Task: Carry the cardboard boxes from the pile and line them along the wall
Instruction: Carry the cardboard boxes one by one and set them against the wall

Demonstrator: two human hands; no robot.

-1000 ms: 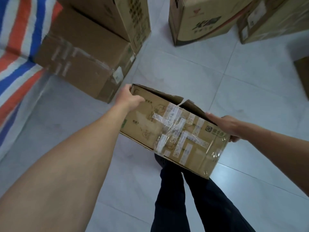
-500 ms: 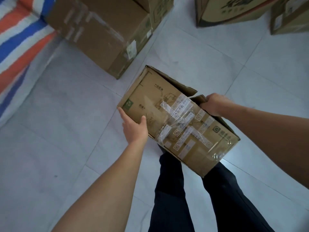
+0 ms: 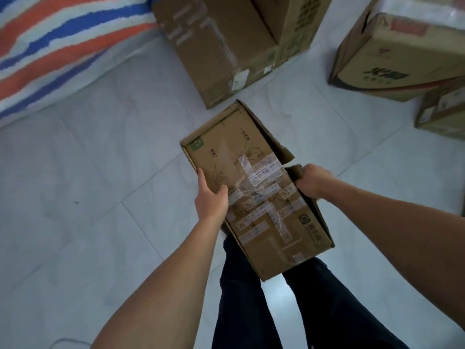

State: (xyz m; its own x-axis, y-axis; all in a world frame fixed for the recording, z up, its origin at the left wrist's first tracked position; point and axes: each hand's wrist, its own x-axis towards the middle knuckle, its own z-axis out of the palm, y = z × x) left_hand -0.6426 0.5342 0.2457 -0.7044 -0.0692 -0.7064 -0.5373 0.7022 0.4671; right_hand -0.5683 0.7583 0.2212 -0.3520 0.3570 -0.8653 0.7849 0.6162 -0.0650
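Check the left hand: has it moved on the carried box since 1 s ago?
Yes. The left hand left the far corner by the green mark and now grips the box nearer the person.

The carried box (image 3: 219, 152) bears a green square mark (image 3: 197, 143), a round logo beside Chinese characters (image 3: 305, 220) and printed tape (image 3: 264, 175), all too blurred to read. The far right box (image 3: 372, 54) shows bold dark characters (image 3: 386, 74), also unreadable.

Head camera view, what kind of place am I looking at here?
Probably a storeroom, or a room mid-move. Large cardboard boxes stand on a pale tiled floor, a striped tarp lies at the left, and the carried box is crossed with tape.
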